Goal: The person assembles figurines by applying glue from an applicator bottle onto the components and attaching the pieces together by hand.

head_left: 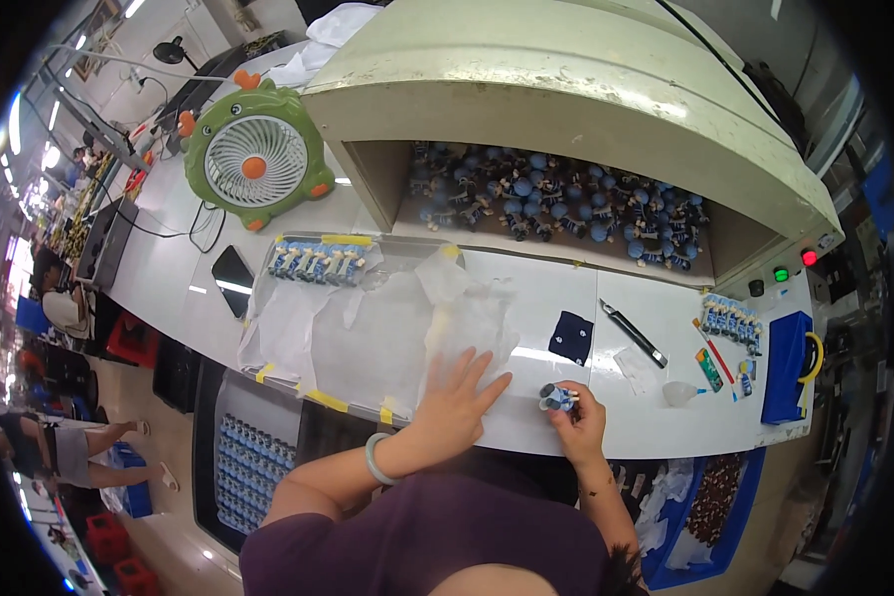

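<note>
Blue and white, with a small round head, the figurine (556, 398) is pinched in the fingers (569, 410) of the right hand (580, 422), which curl closed around it just above the near edge of the desk (556, 298). It looks like hard, glossy moulded plastic; finer detail is too small to tell.

The left hand (457, 395) lies flat, its fingers (482, 372) spread open and pressing on a sheet of thin, crinkled translucent paper (368, 328). The figurine sits just beside those fingertips, apart from them. A pale green bangle (375, 459) rings the left wrist.

The paper covers a shallow tray (268, 372) whose corners carry strips of yellow tape. Beyond the left fingers, at the tray's far edge, a row of similar figurines (318, 260) stands side by side.

Past the right fingers lie a square of dark blue cloth (571, 337) and a slim black knife (634, 334). Further out to that side another cluster of figurines (732, 320) stands near a blue box (787, 366).

Well beyond both hands, a cream-coloured cabinet (586, 89) with a worn, scuffed top holds a heap of blue-headed figures (556, 204) in its open bay. A green round fan (256, 157) with orange trim stands far off beyond the left fingers, and a dark phone (232, 280) lies flat between it and the tray.
</note>
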The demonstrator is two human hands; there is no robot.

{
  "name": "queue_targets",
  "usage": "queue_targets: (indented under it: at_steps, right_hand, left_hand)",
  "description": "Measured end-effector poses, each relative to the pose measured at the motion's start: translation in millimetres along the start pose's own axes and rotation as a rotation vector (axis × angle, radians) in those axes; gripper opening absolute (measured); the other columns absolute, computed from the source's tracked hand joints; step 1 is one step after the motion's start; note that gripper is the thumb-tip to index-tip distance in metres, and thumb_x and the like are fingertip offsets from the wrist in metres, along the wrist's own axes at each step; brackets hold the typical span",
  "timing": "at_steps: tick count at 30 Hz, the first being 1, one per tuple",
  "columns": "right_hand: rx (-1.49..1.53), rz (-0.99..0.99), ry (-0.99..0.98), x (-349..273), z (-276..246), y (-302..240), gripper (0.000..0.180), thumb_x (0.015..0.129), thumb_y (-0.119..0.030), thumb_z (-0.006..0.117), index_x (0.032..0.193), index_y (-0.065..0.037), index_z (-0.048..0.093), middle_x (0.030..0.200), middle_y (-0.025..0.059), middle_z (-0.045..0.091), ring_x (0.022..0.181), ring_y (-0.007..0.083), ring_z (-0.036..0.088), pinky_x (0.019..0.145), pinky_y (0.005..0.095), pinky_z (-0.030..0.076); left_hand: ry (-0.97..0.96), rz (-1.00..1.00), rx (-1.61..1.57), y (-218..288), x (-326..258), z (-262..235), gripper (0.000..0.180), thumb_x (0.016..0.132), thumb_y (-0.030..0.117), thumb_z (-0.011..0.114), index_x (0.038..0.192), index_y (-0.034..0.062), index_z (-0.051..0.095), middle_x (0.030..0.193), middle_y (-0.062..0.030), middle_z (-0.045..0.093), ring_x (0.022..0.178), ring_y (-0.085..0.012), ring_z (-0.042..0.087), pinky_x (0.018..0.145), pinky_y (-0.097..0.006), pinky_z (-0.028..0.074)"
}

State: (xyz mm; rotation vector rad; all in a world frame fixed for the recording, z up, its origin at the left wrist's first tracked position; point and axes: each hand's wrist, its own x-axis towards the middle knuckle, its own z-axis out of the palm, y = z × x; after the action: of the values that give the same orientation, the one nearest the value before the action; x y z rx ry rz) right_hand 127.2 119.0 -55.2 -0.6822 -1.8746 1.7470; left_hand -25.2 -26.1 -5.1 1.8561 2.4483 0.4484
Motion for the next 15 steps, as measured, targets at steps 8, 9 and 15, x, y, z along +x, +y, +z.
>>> queue_targets:
  at_steps: [8, 9, 15]
  right_hand:
    - [-0.003, -0.013, -0.008, -4, 0, 3, 0.025, 0.076, -0.002, 0.061, 0.1, 0.0, 0.054, 0.082, 0.0027, 0.058, 0.067, 0.004, 0.051, 0.057, 0.0162, 0.041]
    - [-0.003, -0.012, -0.004, -4, 0, 3, 0.025, 0.076, -0.002, 0.061, 0.1, 0.0, 0.054, 0.082, 0.0027, 0.058, 0.067, 0.004, 0.051, 0.057, 0.0162, 0.041]
    - [-0.039, 0.031, -0.032, -2, -1, -7, 0.025, 0.076, -0.002, 0.061, 0.1, 0.001, 0.054, 0.081, 0.0024, 0.058, 0.066, 0.0029, 0.051, 0.056, 0.0157, 0.042]
  left_hand:
    - [0.125, 0.015, -0.007, -30, 3, -9, 0.058, 0.06, 0.002, 0.057, 0.117, 0.011, 0.05, 0.088, -0.0065, 0.052, 0.091, -0.0231, 0.05, 0.089, -0.042, 0.033]
    - [0.164, -0.025, -0.06, -34, 4, -15, 0.057, 0.061, 0.002, 0.057, 0.117, 0.01, 0.05, 0.08, -0.0064, 0.052, 0.083, -0.0231, 0.051, 0.084, -0.039, 0.036]
    - [0.476, -0.399, 0.083, -78, -4, -40, 0.057, 0.061, 0.004, 0.058, 0.117, 0.0049, 0.048, 0.071, -0.0085, 0.053, 0.068, -0.0281, 0.052, 0.068, -0.038, 0.04]
